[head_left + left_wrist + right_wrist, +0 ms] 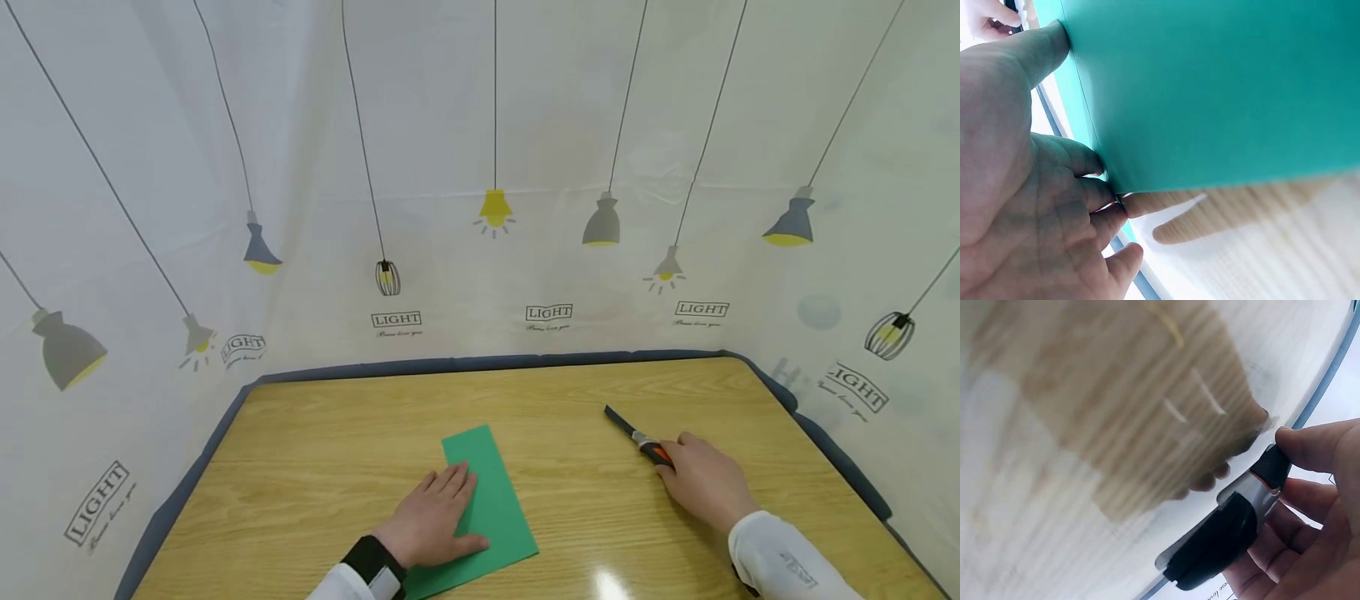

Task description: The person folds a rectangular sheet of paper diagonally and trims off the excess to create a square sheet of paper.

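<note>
A green sheet (501, 504), paper or thin card, lies slanted on the wooden table, left of its middle. My left hand (431, 518) rests on the sheet's left part, its fingers extended and the thumb out to the right. The left wrist view shows the thumb and fingertips touching the green surface (1210, 94). Farther right, my right hand (705, 482) grips a utility knife (621, 423) by its black, grey and orange handle. Its dark blade points forward and left, apart from the sheet. In the right wrist view, thumb and fingers hold the handle (1216, 540).
The light wooden table (337, 442) has a dark blue padded edging (465, 364) along its back and sides. Behind it hangs a white curtain (450, 108) printed with lamps and lettering. A black band (372, 562) circles the left wrist.
</note>
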Motion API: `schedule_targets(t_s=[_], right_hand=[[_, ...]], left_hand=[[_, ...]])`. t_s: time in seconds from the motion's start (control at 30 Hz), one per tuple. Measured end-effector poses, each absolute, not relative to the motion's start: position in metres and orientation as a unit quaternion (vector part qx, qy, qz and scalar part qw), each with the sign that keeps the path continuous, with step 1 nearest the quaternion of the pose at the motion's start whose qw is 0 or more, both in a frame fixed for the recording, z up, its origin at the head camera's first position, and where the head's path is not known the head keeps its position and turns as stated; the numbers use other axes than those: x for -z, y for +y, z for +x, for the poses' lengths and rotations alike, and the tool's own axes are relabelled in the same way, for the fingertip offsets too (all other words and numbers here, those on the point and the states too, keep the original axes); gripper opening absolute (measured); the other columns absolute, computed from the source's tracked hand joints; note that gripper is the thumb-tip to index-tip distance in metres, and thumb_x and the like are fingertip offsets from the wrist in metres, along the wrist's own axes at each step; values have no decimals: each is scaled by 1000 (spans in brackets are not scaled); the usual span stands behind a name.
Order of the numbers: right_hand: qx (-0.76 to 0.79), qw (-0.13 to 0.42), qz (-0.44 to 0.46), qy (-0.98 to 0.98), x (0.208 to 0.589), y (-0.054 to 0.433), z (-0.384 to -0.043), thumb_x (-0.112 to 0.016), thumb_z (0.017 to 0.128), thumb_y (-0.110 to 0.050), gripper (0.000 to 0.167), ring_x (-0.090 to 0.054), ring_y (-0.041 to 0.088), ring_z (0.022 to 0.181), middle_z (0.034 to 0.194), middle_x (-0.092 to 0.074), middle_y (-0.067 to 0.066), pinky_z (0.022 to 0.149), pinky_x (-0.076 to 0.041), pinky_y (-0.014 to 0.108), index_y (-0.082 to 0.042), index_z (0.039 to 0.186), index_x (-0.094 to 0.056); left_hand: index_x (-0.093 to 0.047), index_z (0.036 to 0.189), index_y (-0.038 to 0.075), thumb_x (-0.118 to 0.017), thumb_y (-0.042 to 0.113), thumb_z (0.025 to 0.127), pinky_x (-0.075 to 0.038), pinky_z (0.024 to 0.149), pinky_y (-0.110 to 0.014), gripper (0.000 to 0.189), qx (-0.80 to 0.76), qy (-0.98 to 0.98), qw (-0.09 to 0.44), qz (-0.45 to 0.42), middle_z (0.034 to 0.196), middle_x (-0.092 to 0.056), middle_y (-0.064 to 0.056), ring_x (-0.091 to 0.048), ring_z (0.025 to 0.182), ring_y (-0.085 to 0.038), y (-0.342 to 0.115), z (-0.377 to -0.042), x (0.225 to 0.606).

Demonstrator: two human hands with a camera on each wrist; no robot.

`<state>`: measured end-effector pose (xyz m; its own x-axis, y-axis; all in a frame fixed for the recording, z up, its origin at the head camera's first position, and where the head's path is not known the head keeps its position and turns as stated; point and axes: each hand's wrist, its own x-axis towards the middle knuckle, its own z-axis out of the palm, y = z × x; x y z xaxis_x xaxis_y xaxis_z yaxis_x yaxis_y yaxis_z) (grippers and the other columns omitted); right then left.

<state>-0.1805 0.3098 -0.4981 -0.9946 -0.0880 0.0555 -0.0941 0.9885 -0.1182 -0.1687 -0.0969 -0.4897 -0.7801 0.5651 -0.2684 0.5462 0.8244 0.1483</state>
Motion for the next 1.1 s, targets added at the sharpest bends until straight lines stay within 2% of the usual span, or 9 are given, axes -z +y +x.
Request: schedule_targets(t_s=[1.1], right_hand=[[-68,18,45,-996,502,305,-182,-73,86,-30,37,-49,14,64,83,-57,2,53,-43,33,-6,114,-70]], left_hand=[[-28,155,10,-49,68,90,-25,119,-51,90,-39,943,155,293,163,-22,-10,-23,150,-27,-97,-167,487]])
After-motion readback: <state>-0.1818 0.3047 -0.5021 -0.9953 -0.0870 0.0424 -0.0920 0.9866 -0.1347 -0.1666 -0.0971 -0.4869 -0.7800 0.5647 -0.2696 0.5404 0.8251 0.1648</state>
